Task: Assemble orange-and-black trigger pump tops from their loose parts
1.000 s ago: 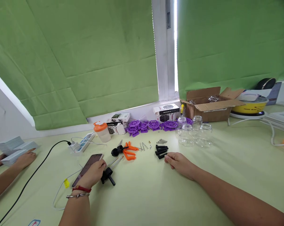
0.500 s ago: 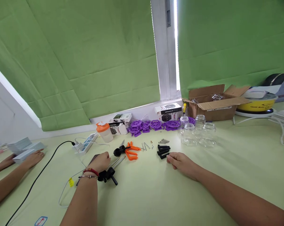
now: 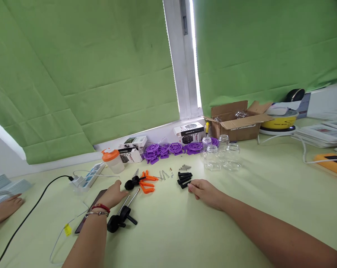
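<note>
My right hand (image 3: 206,191) rests on the table with fingers curled, its fingertips at the end of the lowest black plastic piece (image 3: 186,184) in a small row. My left hand (image 3: 114,194) hovers over a dark phone (image 3: 91,208), thumb apart from the fingers; nothing shows in it. Close to it lie black knobs with metal rods (image 3: 125,214) and another black knob part (image 3: 132,182). Orange plastic pieces (image 3: 147,185), several screws (image 3: 163,174) and small springs (image 3: 185,168) are laid out between and beyond my hands.
Glass jars (image 3: 212,158), purple plastic discs (image 3: 175,148), printed boxes (image 3: 189,133) and an open carton (image 3: 237,124) stand at the back. An orange-lidded cup (image 3: 114,162), power strip (image 3: 91,176) and black cable (image 3: 37,204) are left. A co-worker's hand (image 3: 10,207) touches papers.
The view has turned to the right. My left hand has shifted away from the rodded black knobs, uncovering more of them and the phone. My right hand stays at the black pieces.
</note>
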`<state>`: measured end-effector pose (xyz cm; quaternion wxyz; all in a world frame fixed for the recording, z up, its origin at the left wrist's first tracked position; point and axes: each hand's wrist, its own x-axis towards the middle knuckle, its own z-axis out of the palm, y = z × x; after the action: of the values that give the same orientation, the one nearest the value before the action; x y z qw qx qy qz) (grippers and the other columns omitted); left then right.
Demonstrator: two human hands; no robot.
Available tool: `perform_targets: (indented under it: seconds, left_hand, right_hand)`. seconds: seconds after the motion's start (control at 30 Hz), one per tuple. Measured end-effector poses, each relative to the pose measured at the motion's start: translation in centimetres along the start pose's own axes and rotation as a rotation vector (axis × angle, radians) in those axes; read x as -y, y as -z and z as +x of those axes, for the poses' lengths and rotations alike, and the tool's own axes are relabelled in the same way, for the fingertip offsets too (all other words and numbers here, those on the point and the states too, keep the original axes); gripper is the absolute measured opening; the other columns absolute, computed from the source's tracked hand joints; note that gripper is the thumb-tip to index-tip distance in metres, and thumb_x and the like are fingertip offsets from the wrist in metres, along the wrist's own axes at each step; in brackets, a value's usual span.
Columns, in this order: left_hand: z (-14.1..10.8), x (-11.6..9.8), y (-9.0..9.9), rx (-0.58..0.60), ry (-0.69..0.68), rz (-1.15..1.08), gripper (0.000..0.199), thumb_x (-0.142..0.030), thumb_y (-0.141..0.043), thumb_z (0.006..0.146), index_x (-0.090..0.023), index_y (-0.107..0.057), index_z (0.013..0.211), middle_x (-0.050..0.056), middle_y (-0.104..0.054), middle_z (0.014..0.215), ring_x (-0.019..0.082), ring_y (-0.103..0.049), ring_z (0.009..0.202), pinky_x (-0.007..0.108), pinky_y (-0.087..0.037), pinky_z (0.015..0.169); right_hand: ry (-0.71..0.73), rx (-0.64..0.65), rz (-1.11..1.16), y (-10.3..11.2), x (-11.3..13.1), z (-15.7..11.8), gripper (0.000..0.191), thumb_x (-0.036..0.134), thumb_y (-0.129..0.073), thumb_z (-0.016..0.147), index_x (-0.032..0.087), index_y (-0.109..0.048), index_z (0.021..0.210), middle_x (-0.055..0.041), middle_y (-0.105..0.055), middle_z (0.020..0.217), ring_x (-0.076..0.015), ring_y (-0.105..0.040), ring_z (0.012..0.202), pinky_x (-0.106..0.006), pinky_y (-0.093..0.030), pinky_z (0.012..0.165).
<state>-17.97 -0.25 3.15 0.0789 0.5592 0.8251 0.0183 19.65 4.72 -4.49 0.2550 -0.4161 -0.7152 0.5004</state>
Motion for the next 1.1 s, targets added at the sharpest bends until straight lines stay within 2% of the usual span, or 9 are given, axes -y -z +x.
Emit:
perform_targets:
  seconds: [0.13, 0.27, 0.47, 0.67, 0.73, 0.77, 0.83, 0.97, 1.1]
  left_hand:
    - [1.5, -1.2, -0.5, -0.023, -0.069, 0.016, 0.069, -0.036, -0.054, 0.069, -0.011, -0.037, 0.131, 0.018, -0.054, 0.123, 0.028, -0.054, 0.11, 0.032, -0.041, 0.085]
    - [2.9, -1.6, -1.0, -0.01, -0.129, 0.037, 0.037, -0.031, -0.056, 0.067, -0.019, -0.06, 0.102, 0.01, -0.066, 0.101, 0.026, -0.06, 0.095, 0.029, -0.042, 0.075]
    - [3.2, -1.3, -0.7, -0.072, -0.095, 0.062, 0.016, -0.023, -0.056, 0.063, -0.018, -0.061, 0.077, 0.01, -0.067, 0.085, 0.026, -0.061, 0.083, 0.028, -0.041, 0.065]
    - [0.2, -3.5, 2.1, -0.29, -0.028, 0.013, 0.037, -0.019, -0.043, 0.069, -0.014, -0.053, 0.104, 0.015, -0.059, 0.094, 0.029, -0.057, 0.089, 0.035, -0.042, 0.071]
    - [-1.5, -5.8, 2.4, -0.391, -0.137, -0.302, 0.046, -0.014, -0.044, 0.062, -0.017, -0.051, 0.107, 0.012, -0.056, 0.102, 0.026, -0.054, 0.094, 0.033, -0.043, 0.075]
    - [-2.5, -7.0, 2.3, -0.333, -0.182, -0.519, 0.047, -0.012, -0.044, 0.06, -0.018, -0.05, 0.106, 0.009, -0.055, 0.101, 0.023, -0.055, 0.092, 0.032, -0.044, 0.074]
    - [-4.2, -9.6, 1.4, -0.043, -0.333, -0.863, 0.05, -0.011, -0.044, 0.057, -0.02, -0.048, 0.106, 0.004, -0.055, 0.097, 0.018, -0.054, 0.084, 0.029, -0.044, 0.074]
    - [-6.6, -12.9, -1.5, 0.494, -0.471, -1.115, 0.052, -0.008, -0.043, 0.05, -0.021, -0.049, 0.101, -0.001, -0.051, 0.086, 0.011, -0.049, 0.069, 0.025, -0.041, 0.066]
    - [-7.2, -13.4, -3.3, 0.636, -0.508, -1.013, 0.032, -0.01, -0.051, 0.057, -0.019, -0.054, 0.087, -0.003, -0.047, 0.077, 0.011, -0.042, 0.069, 0.022, -0.035, 0.061]
  right_hand:
    - [0.001, -0.002, -0.008, 0.1, 0.1, 0.0, 0.037, 0.051, -0.036, 0.087, 0.019, -0.049, 0.075, 0.002, -0.047, 0.062, -0.0094, -0.036, 0.053, -0.021, -0.031, 0.051]
    - [0.015, -0.008, -0.014, 0.2, 0.2, 0.1, 0.034, 0.048, -0.037, 0.087, 0.019, -0.047, 0.072, 0.0021, -0.047, 0.061, -0.009, -0.037, 0.053, -0.021, -0.03, 0.051]
    - [0.007, -0.009, -0.014, 0.1, -0.3, 0.3, 0.033, 0.048, -0.038, 0.086, 0.019, -0.047, 0.073, 0.0021, -0.048, 0.062, -0.0086, -0.037, 0.052, -0.02, -0.03, 0.05]
    - [0.022, -0.014, -0.007, 0.1, -0.4, 0.5, 0.034, 0.048, -0.039, 0.086, 0.018, -0.049, 0.072, 0.0023, -0.047, 0.061, -0.0095, -0.042, 0.054, -0.021, -0.032, 0.052]
    - [0.016, -0.015, -0.002, 0.1, -0.3, 0.5, 0.034, 0.048, -0.04, 0.086, 0.018, -0.049, 0.072, 0.0024, -0.047, 0.06, -0.0095, -0.042, 0.054, -0.021, -0.032, 0.052]
    - [0.012, -0.016, 0.0, 0.2, -0.3, 0.5, 0.034, 0.048, -0.04, 0.085, 0.018, -0.05, 0.072, 0.0024, -0.048, 0.06, -0.0093, -0.042, 0.053, -0.021, -0.032, 0.052]
    - [0.008, -0.013, 0.011, 0.2, -0.2, 0.5, 0.033, 0.046, -0.041, 0.086, 0.018, -0.052, 0.073, 0.0024, -0.049, 0.059, -0.0087, -0.04, 0.052, -0.021, -0.032, 0.052]
    - [-0.02, -0.035, 0.073, 0.5, 0.0, 0.4, 0.032, 0.043, -0.04, 0.087, 0.017, -0.055, 0.077, 0.0023, -0.051, 0.057, -0.0081, -0.037, 0.049, -0.02, -0.031, 0.051]
    - [-0.009, -0.113, 0.135, 1.3, 0.5, 0.5, 0.029, 0.042, -0.039, 0.086, 0.018, -0.054, 0.081, 0.0022, -0.052, 0.066, -0.0071, -0.038, 0.048, -0.02, -0.031, 0.048]
